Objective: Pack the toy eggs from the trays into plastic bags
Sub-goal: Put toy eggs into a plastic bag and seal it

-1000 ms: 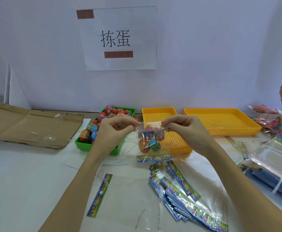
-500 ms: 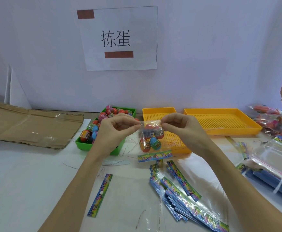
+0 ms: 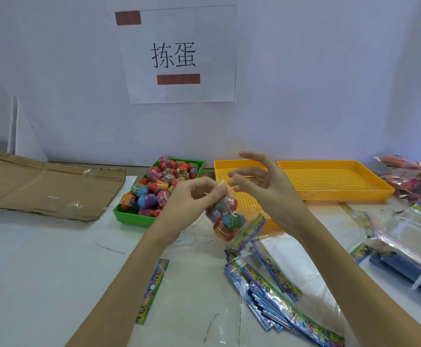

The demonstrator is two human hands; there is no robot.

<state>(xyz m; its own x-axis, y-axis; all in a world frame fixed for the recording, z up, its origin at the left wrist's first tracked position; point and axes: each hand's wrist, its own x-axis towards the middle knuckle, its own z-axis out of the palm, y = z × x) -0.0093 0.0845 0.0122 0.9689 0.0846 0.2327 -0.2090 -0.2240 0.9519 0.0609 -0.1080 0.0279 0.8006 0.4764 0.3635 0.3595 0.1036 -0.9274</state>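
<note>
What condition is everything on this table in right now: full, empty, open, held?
Left hand: pinches the top of the bag.
Right hand: fingers spread, holds nothing.
Bag: hangs tilted, holds several toy eggs.
Green tray: heaped with eggs.
Near yellow tray: no eggs showing.
Far yellow tray: empty.
Unused bags: flat, in a loose pile.
Cardboard: flattened.

Paper sign (image 3: 179, 55) on wall: "拣蛋".
</note>
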